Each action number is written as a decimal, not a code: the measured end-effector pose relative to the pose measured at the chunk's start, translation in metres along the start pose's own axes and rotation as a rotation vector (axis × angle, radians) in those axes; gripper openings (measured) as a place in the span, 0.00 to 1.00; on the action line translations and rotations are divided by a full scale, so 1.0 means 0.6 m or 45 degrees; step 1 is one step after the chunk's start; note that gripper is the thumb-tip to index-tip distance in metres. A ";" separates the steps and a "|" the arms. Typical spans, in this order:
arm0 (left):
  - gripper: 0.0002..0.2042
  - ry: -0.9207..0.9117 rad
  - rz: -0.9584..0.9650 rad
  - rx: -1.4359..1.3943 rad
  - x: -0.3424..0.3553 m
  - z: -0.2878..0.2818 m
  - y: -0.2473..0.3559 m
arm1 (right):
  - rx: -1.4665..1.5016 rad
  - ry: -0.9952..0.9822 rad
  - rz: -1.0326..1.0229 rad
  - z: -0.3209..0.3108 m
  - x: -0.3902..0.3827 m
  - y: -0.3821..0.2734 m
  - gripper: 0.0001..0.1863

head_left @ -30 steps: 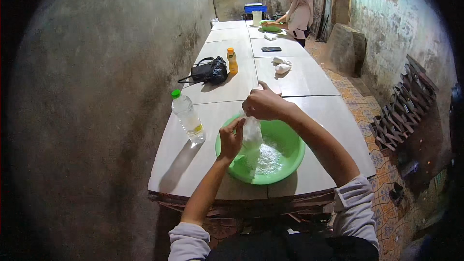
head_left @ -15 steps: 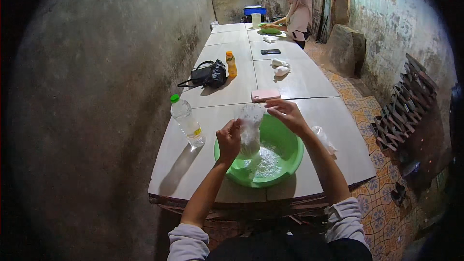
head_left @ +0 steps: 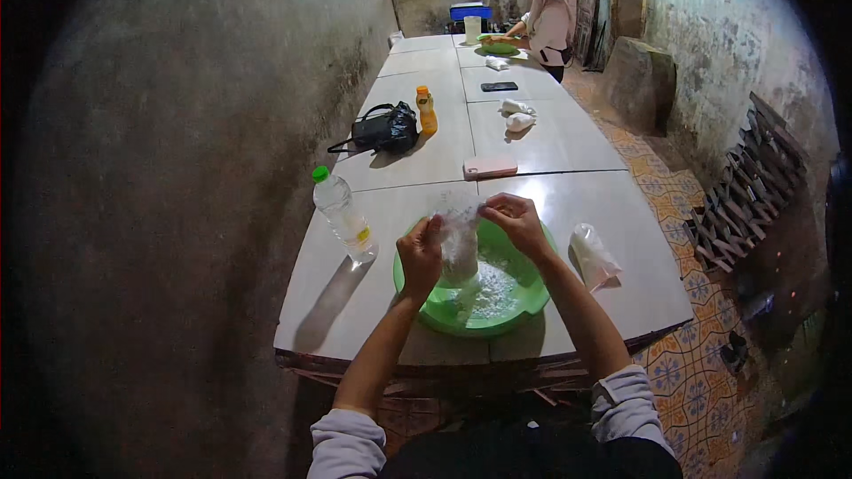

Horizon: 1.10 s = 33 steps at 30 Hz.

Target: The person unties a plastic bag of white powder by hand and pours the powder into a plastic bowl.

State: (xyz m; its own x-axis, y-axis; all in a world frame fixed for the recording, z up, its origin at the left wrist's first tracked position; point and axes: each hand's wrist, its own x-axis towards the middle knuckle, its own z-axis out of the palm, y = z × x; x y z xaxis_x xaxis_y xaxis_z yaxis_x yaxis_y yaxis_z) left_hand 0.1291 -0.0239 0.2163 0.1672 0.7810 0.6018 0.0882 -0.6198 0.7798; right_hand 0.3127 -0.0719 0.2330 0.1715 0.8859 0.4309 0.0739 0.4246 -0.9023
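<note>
A see-through plastic bag (head_left: 460, 244) with white powder in it hangs over a green basin (head_left: 539, 288). My left hand (head_left: 421, 254) is closed on the bag's left side near the top. At the upper right edge of the same bag, my right hand (head_left: 515, 220) pinches the plastic between thumb and fingers. Loose white powder (head_left: 491, 291) lies in the bottom of the basin below. Part of the basin's far rim is hidden behind my hands and the bag.
A water bottle (head_left: 341, 213) stands left of the basin; a bag of white powder (head_left: 593, 255) lies right. Beyond are a pink phone (head_left: 490, 168), black bag (head_left: 383, 130), orange bottle (head_left: 427, 111), white bags (head_left: 518, 117) and dark phone (head_left: 499, 86). A co-worker (head_left: 548, 22) works at another green basin (head_left: 500, 48).
My right hand has moved down and left from beside the bag and now pinches its upper edge. My left hand keeps its hold in nearly the same place.
</note>
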 end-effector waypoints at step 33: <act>0.14 0.131 -0.039 -0.283 -0.002 0.011 0.040 | -0.003 0.123 -0.080 0.018 -0.021 -0.032 0.08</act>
State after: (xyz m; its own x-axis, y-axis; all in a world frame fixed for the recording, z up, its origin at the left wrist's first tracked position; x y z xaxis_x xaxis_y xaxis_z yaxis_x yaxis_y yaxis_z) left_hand 0.1378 -0.0399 0.2332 0.0658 0.8099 0.5828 -0.1282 -0.5724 0.8099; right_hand 0.2983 -0.0892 0.2447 0.2602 0.8355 0.4839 0.0895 0.4781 -0.8737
